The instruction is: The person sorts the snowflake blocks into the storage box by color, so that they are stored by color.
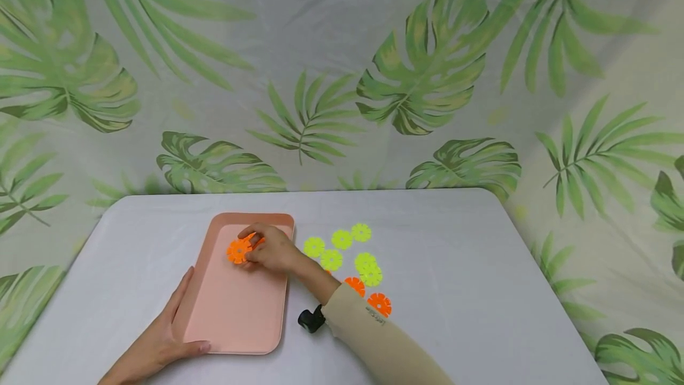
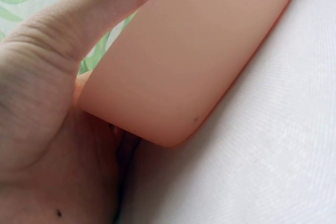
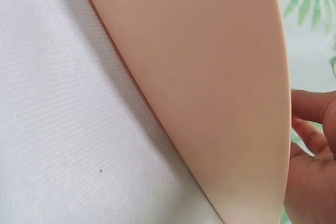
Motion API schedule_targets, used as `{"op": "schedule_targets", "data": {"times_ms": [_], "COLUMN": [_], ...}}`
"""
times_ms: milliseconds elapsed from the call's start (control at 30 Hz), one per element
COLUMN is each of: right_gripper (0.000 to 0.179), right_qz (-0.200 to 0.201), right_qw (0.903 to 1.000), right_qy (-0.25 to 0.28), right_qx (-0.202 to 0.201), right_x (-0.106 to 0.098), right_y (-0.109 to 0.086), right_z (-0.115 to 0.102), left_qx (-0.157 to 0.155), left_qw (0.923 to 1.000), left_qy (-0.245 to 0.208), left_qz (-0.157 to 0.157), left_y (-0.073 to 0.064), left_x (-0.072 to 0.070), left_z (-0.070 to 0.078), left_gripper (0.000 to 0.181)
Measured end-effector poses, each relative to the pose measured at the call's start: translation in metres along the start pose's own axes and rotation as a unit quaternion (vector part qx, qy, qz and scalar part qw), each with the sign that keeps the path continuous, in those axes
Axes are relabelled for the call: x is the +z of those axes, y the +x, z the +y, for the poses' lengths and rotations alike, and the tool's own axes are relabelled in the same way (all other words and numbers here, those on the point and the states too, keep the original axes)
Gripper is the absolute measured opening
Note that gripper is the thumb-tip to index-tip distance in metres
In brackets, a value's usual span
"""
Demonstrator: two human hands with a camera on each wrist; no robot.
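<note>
My left hand (image 1: pixel 155 340) rests at the near left corner of a pink tray (image 1: pixel 235 314). Its fingers lie straight along the left side, and the thumb touches the front rim. Over the tray's far part, my right hand (image 1: pixel 275 248) has its fingers and thumb curled at orange notched interlocking discs (image 1: pixel 238 251). One disc faces up at the fingertips; more orange shows between the fingers, but how many discs there are is hidden. The left wrist view shows the tray wall (image 2: pixel 173 61) against the palm. In the right wrist view the tray wall (image 3: pixel 210 77) hides most of the right hand (image 3: pixel 315 156).
Several yellow-green notched discs (image 1: pixel 342 239) lie right of the tray on the white table (image 1: pixel 454 290). Nearer are orange discs (image 1: pixel 379 304), partly behind the right sleeve (image 1: pixel 374 331). A small black object (image 1: pixel 311 319) sits by the right forearm. A leaf-patterned cloth (image 1: pixel 320 34) hangs behind.
</note>
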State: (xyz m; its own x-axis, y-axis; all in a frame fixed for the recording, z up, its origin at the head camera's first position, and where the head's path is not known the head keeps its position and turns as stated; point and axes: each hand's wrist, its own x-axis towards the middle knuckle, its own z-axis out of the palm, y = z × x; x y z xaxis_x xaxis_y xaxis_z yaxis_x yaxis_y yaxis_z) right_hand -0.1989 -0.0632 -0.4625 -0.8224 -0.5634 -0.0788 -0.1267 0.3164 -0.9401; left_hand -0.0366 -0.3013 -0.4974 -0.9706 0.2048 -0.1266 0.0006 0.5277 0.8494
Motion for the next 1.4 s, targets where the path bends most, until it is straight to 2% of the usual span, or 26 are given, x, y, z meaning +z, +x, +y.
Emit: {"op": "schedule_targets", "data": {"times_ms": [133, 200, 333, 533, 600, 833, 1033, 1200, 1400], "right_gripper": [0.036, 0.036, 0.035, 0.035, 0.036, 0.037, 0.037, 0.041, 0.049], "right_qz": [0.005, 0.005, 0.001, -0.011, -0.010, 0.008, 0.020, 0.028, 0.040], "right_qw": [0.9996, 0.9997, 0.9998, 0.9966, 0.9961, 0.9907, 0.9836, 0.9779, 0.9772], "right_qy": [-0.027, -0.023, 0.009, 0.058, 0.065, 0.115, 0.163, 0.194, 0.195], "right_qx": [-0.005, -0.004, 0.020, 0.056, 0.060, 0.072, 0.073, 0.073, 0.072], "right_x": [0.003, 0.005, 0.011, 0.020, 0.021, 0.023, 0.026, 0.029, 0.031], "right_y": [0.003, 0.005, 0.010, 0.017, 0.020, 0.031, 0.035, 0.035, 0.034], "right_z": [-0.002, -0.003, -0.003, -0.001, -0.001, 0.006, 0.009, 0.008, 0.009], "left_qx": [-0.008, -0.011, -0.010, -0.028, -0.032, -0.012, -0.038, -0.009, -0.016], "left_qw": [0.9999, 0.9999, 0.9999, 0.9993, 0.9992, 0.9996, 0.9977, 0.9984, 0.9977], "left_qy": [0.006, 0.004, -0.005, -0.021, -0.021, -0.025, -0.055, -0.055, -0.065], "left_qz": [-0.001, -0.002, -0.008, -0.014, -0.013, -0.005, -0.013, -0.004, -0.009], "left_y": [-0.001, 0.000, 0.001, 0.002, 0.002, 0.000, 0.003, 0.002, 0.001], "left_x": [-0.002, -0.002, -0.001, -0.001, -0.001, 0.000, -0.002, 0.000, 0.001], "left_z": [-0.001, -0.002, -0.003, 0.001, 0.003, 0.004, 0.005, 0.004, 0.004], "left_gripper": [0.128, 0.127, 0.126, 0.128, 0.127, 0.128, 0.129, 0.130, 0.129]}}
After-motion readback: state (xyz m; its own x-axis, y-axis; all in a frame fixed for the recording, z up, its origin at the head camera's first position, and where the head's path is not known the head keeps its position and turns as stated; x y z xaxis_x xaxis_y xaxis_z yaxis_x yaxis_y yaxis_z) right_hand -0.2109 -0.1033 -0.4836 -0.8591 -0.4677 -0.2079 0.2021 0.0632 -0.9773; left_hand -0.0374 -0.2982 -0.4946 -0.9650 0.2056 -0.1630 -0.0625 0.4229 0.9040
